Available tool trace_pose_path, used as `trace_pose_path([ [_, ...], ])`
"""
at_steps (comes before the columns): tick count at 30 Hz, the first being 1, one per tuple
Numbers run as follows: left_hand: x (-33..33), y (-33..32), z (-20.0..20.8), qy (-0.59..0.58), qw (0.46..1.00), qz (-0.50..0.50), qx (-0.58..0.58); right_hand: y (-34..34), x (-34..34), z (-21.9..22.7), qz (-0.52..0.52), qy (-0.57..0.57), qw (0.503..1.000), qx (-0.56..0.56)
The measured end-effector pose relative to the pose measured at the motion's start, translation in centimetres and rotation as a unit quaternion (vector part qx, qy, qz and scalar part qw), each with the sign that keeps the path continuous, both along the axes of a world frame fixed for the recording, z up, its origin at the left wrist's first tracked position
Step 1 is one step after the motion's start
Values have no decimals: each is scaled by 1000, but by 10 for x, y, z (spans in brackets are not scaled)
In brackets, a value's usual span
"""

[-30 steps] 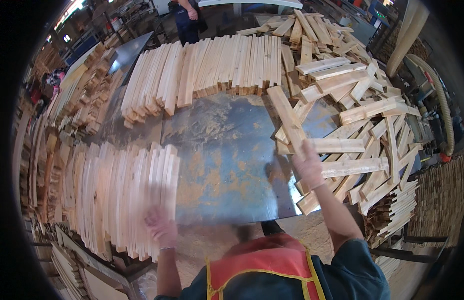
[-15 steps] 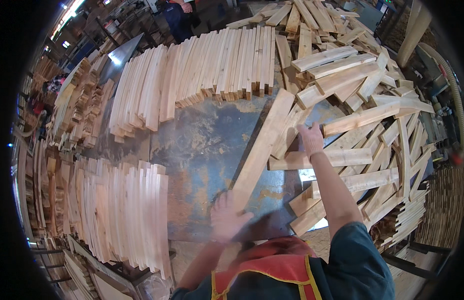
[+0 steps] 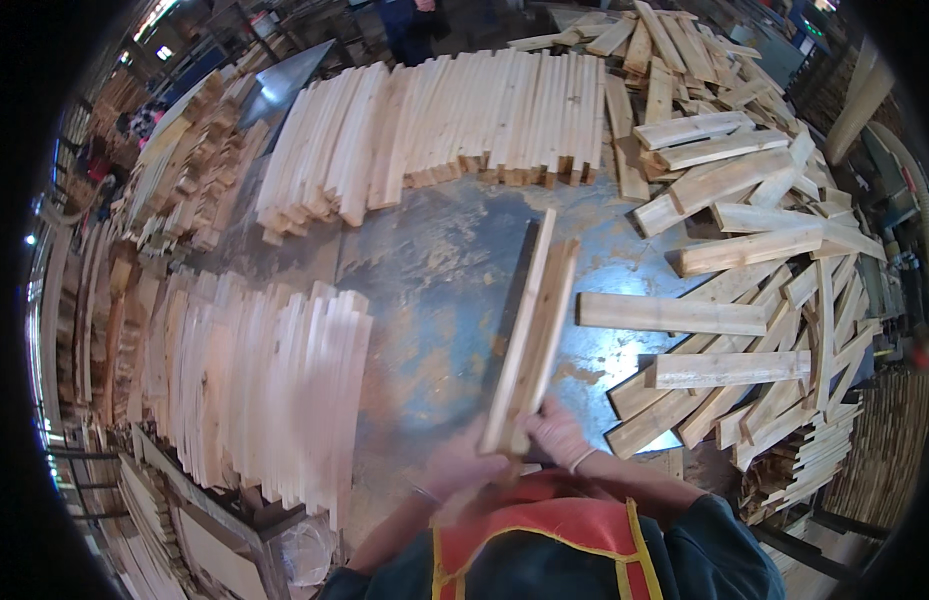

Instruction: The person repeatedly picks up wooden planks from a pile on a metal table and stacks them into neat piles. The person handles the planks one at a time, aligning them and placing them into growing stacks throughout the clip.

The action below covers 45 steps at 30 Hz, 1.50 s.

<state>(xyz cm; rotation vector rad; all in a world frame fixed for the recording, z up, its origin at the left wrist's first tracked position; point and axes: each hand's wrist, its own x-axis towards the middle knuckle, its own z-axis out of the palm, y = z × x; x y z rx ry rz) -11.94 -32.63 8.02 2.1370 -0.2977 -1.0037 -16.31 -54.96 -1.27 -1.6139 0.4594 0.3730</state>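
Note:
Two wooden boards (image 3: 550, 335) stand side by side close in front of me, their far ends pointing away across the metal tabletop (image 3: 424, 300). My left hand (image 3: 460, 466), somewhat blurred, grips the near end of the left board from its left side. On the other side, my right hand (image 3: 561, 432) is closed round the near end of the right board. The boards are tilted on their edges, and a narrow gap shows between them toward the far end.
A long row of upright boards (image 3: 494, 115) lines the far side of the table. Another row (image 3: 254, 390) stands at the near left. On the right is a jumbled heap of boards (image 3: 729, 370). A person (image 3: 404, 30) stands beyond the far row.
My right hand has come back from the heap to my body. A second board now stands beside the first, and both are drawn together upright. The view has shifted slightly left.

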Motion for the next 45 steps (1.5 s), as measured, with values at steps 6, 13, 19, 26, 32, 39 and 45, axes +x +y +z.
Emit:
trace_pose_path([
  [6,-68,71,-23,-37,991,34,125,79,41,6,89,23,992,84],
  [13,-115,146,-34,-172,921,81,340,188,90,36,279,4,949,-149],
  [19,-69,193,-43,-471,797,78,369,256,136,50,382,-16,908,-174],
  [26,-55,216,-51,-498,783,77,364,25,128,86,293,-116,882,-351],
  [32,-36,183,-68,-486,772,-117,393,-226,87,47,245,-12,700,-671],
  [39,-7,141,-48,-371,892,91,241,-215,153,71,332,16,732,-595],
  [45,-15,153,-108,52,931,333,-136,-75,214,82,268,-52,892,-361],
])
